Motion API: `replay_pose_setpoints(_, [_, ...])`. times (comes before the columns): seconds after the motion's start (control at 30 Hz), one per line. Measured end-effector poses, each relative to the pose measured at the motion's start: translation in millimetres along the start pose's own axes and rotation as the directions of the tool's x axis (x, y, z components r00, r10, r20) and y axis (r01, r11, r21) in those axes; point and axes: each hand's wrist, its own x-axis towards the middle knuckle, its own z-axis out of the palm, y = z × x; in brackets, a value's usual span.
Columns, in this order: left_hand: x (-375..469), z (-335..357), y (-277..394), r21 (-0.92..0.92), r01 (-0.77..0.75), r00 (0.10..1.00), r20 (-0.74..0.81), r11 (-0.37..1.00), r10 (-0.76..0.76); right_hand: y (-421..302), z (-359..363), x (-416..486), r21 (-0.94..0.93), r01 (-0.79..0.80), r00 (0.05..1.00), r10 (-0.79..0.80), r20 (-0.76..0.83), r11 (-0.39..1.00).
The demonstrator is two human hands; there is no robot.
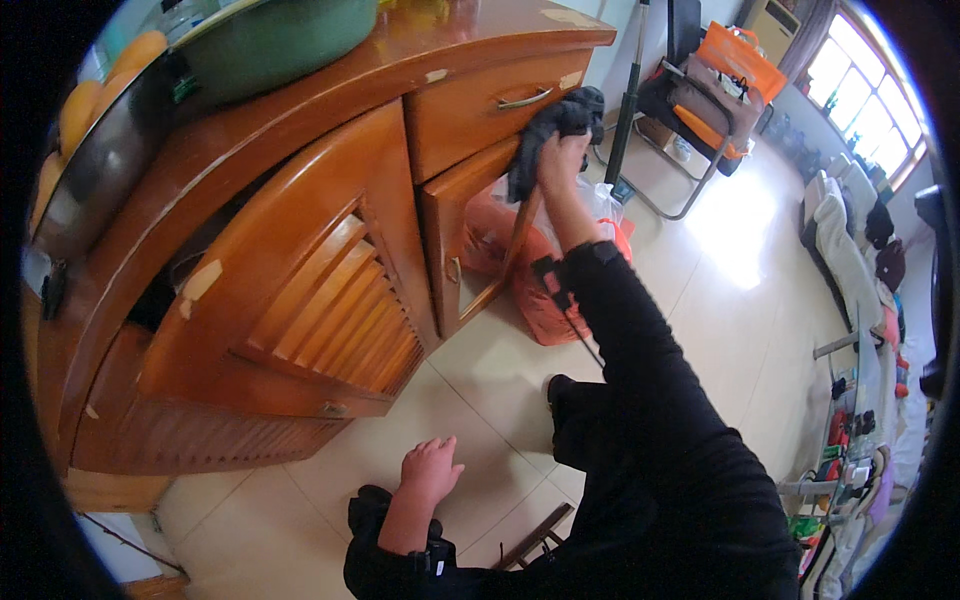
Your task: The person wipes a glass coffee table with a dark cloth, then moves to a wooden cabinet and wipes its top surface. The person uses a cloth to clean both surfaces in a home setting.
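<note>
My right hand [561, 159] holds a bunched dark cloth [546, 131] against the top edge of a small cabinet door, just below a drawer [495, 97] with a metal handle. The cloth hides part of that corner. My left hand [431, 469] hangs over the floor with its fingers somewhat apart and nothing in it. The reddish-brown wooden cabinet [300, 262] fills the left side, and its larger louvred door [337, 300] stands ajar. Glass or an open frame shows in the small door [450, 277].
Red plastic bags [544, 300] stand on the floor behind the small door. A green basin [277, 45] and a metal bowl [112, 165] sit on the cabinet top. A chair [705, 150] holds an orange bag. A glass-topped table [862, 420] is at the right. A wooden stool [536, 536] is near my legs.
</note>
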Motion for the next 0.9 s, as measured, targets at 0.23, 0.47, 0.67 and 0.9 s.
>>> replay_pose_setpoints(0.23, [-8,-10,1,-0.021,0.010,0.999,0.031,1.000,-0.010,-44,6,-40,0.410,0.103,0.980,-0.162,0.113,0.906])
replay_pose_setpoints(0.47, [3,-6,5,0.001,0.004,0.998,0.063,1.000,-0.004,-105,-10,-145,0.191,0.457,0.796,-0.495,0.350,0.869])
replay_pose_setpoints(0.67, [13,0,4,0.008,-0.005,0.998,0.069,1.000,0.004,-133,-13,-92,0.019,0.476,0.841,-0.461,0.283,0.879])
replay_pose_setpoints(0.9, [13,-2,-2,-0.005,-0.043,0.999,-0.015,0.999,0.043,-136,-2,-60,-0.029,0.395,0.901,-0.381,0.207,0.918])
